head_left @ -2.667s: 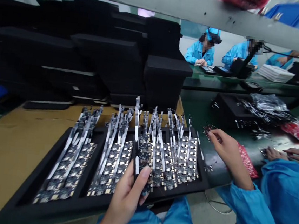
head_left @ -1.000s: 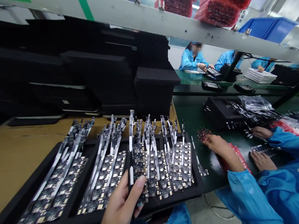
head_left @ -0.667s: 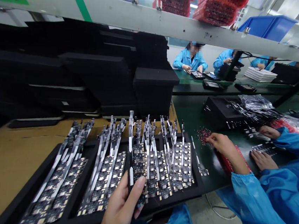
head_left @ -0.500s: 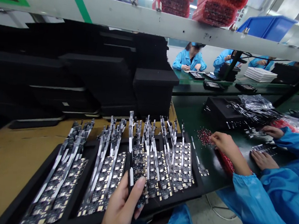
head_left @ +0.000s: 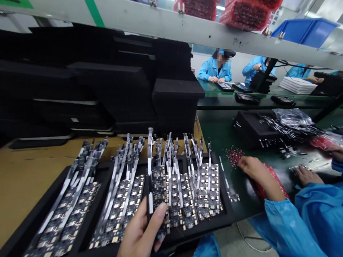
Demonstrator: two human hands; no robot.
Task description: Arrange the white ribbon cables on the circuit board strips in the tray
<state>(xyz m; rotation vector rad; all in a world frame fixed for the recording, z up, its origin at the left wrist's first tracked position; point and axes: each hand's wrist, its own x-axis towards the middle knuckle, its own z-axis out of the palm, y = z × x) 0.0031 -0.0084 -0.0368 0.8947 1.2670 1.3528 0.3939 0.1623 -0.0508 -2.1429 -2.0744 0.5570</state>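
Observation:
My left hand [head_left: 143,235] is closed around a black circuit board [head_left: 160,184] with a white flat cable along it, its thumb pressed on the face. The board is held over a black foam tray [head_left: 228,214], whose compartments hold rows of similar boards [head_left: 120,204] with white and grey flat cables sticking up. My right hand [head_left: 255,171] is at the edge of a pile of tiny red parts [head_left: 234,155], fingers curled together. What those fingertips pinch, if anything, is hidden. One loose board with a cable [head_left: 233,197] lies between the tray and my right forearm.
A red bubble-wrap bag [head_left: 275,181] lies beside my right wrist. At the right, a co-worker's hands [head_left: 308,176] handle small parts. Black foam trays [head_left: 173,104] are stacked behind. A black block [head_left: 253,124] carries cables. A shelf beam [head_left: 181,24] crosses overhead.
My right hand has drawn slightly down at the red pile, and its fingers are more curled. My left hand stays still with the board. The co-worker's far hand has moved right.

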